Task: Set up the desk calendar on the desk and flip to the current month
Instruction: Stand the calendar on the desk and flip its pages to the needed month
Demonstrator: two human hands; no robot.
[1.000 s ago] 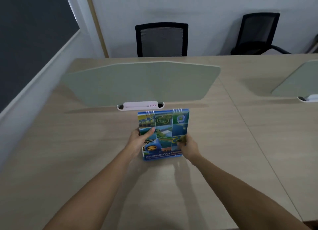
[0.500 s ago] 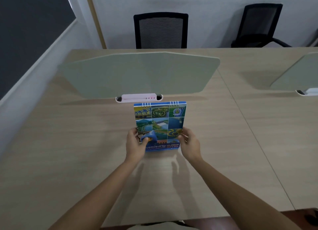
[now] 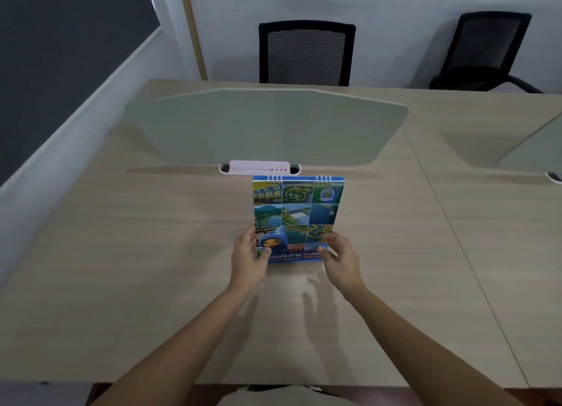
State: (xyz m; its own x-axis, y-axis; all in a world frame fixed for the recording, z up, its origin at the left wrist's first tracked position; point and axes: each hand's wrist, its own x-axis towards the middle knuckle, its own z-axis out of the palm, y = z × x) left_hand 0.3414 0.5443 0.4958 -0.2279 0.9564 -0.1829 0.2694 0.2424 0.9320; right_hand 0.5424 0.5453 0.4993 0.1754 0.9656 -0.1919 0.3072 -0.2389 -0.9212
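A spiral-bound desk calendar [image 3: 298, 211] stands on the wooden desk [image 3: 152, 253], its blue cover with a grid of photos and a blue mascot facing me, the wire binding at the top. My left hand [image 3: 249, 258] holds its lower left corner, thumb on the cover. At the lower right corner my right hand [image 3: 340, 259] has its fingers spread against the cover's edge; whether it grips is hard to tell.
A pale green divider panel [image 3: 264, 125] with a white and pink cable slot [image 3: 258, 167] stands just behind the calendar. A second divider [image 3: 535, 144] is at the right. Two black chairs [image 3: 305, 52] [image 3: 486, 49] sit beyond the desk. A wall runs along the left.
The calendar has come from tilted in my hands to standing on the desk. Both hands slid down to its lower corners. My right fingers have loosened and spread.
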